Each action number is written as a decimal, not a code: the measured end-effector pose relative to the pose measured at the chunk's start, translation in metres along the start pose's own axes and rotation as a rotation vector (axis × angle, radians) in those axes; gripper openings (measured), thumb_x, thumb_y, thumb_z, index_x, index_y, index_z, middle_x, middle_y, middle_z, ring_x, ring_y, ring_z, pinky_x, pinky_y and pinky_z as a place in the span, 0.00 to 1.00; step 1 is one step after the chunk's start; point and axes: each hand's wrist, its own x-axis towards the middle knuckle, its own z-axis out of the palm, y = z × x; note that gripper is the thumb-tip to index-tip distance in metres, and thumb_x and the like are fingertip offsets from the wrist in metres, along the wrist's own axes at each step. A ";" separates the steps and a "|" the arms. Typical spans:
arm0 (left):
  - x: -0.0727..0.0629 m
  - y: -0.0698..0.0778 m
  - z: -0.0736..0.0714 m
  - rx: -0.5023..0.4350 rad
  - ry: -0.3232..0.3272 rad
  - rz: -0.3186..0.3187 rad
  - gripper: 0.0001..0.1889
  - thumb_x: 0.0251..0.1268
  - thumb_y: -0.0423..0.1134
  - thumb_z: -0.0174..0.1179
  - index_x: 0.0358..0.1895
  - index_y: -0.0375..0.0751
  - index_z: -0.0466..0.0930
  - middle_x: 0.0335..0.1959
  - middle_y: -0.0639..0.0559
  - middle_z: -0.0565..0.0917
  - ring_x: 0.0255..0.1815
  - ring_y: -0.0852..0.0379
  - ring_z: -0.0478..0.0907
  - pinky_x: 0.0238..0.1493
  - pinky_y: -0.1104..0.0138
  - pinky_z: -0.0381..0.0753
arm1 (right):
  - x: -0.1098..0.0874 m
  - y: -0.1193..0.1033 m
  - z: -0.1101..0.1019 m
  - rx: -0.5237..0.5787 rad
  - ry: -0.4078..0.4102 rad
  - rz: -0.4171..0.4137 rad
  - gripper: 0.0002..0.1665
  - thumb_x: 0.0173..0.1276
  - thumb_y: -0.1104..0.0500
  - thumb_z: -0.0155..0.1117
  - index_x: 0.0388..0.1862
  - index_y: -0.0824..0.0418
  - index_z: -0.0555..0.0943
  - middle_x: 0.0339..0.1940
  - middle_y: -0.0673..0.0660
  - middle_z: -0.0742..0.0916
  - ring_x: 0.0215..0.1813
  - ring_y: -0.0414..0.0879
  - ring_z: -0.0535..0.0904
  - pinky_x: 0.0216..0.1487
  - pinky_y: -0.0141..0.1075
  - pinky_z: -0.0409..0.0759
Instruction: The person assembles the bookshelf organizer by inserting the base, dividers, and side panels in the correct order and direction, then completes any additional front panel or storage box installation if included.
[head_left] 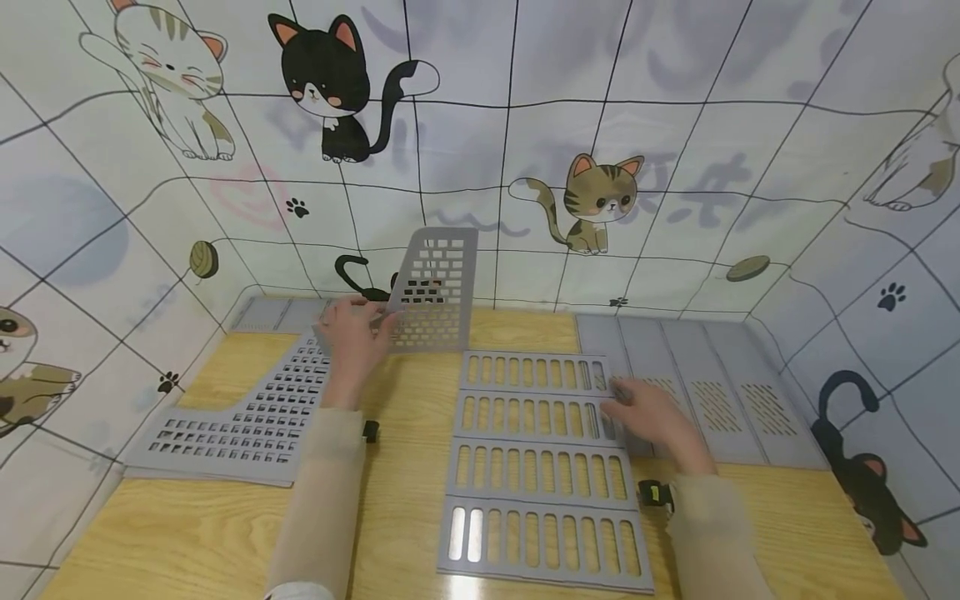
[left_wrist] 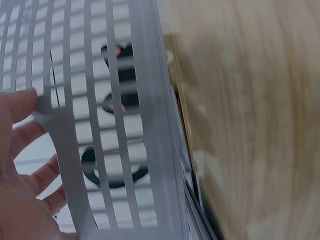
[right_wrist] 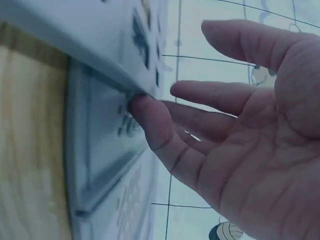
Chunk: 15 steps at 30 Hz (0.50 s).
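Now, left hand: I pinch a grey, slant-sided perforated panel, upright near the back of the yellowish wood-grain desk.
Right hand: fingers loosely spread, touching a grey rectangular slotted panel.

In the head view, the left hand is hiding part of the stepped panel; slotted panels are partly covering vented panels. Edges are cropping the raised panel in the left wrist view and the right hand in the right wrist view, where panel holes are blurring.
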 end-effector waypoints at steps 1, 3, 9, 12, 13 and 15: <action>-0.001 -0.003 -0.002 0.019 -0.008 -0.013 0.17 0.76 0.50 0.61 0.51 0.39 0.87 0.63 0.31 0.74 0.68 0.29 0.62 0.72 0.29 0.41 | 0.002 0.000 0.001 0.000 -0.003 0.004 0.38 0.79 0.51 0.58 0.74 0.77 0.66 0.71 0.78 0.74 0.69 0.75 0.71 0.66 0.65 0.73; -0.002 -0.007 -0.004 0.034 -0.028 -0.032 0.16 0.76 0.49 0.61 0.52 0.41 0.87 0.65 0.31 0.73 0.70 0.28 0.61 0.71 0.26 0.34 | 0.004 0.000 0.004 0.012 -0.003 0.012 0.37 0.79 0.52 0.58 0.74 0.78 0.66 0.71 0.77 0.74 0.70 0.74 0.71 0.66 0.64 0.73; -0.002 -0.013 -0.005 -0.026 -0.101 -0.067 0.15 0.77 0.46 0.60 0.51 0.39 0.87 0.64 0.31 0.75 0.71 0.27 0.61 0.71 0.24 0.30 | 0.007 0.003 0.007 0.036 0.004 -0.008 0.37 0.79 0.52 0.58 0.74 0.78 0.66 0.71 0.78 0.74 0.69 0.75 0.72 0.66 0.64 0.74; -0.001 -0.014 -0.004 -0.040 -0.100 -0.063 0.14 0.77 0.45 0.60 0.50 0.39 0.87 0.63 0.32 0.76 0.70 0.29 0.62 0.71 0.25 0.34 | 0.007 0.004 0.007 0.061 -0.003 -0.011 0.38 0.79 0.51 0.58 0.74 0.77 0.65 0.72 0.77 0.72 0.69 0.75 0.71 0.66 0.64 0.73; -0.001 -0.015 -0.003 -0.038 -0.096 -0.059 0.13 0.77 0.45 0.61 0.49 0.39 0.88 0.62 0.32 0.77 0.70 0.29 0.63 0.72 0.25 0.35 | 0.007 0.004 0.007 0.073 -0.006 -0.010 0.38 0.79 0.51 0.58 0.75 0.77 0.65 0.73 0.77 0.72 0.69 0.75 0.71 0.67 0.64 0.73; 0.001 -0.015 -0.002 -0.032 -0.085 -0.044 0.13 0.76 0.45 0.61 0.48 0.39 0.88 0.62 0.33 0.77 0.70 0.29 0.64 0.71 0.25 0.37 | 0.006 0.005 0.006 0.090 -0.012 -0.007 0.38 0.80 0.51 0.58 0.75 0.77 0.64 0.73 0.77 0.72 0.69 0.75 0.72 0.66 0.64 0.74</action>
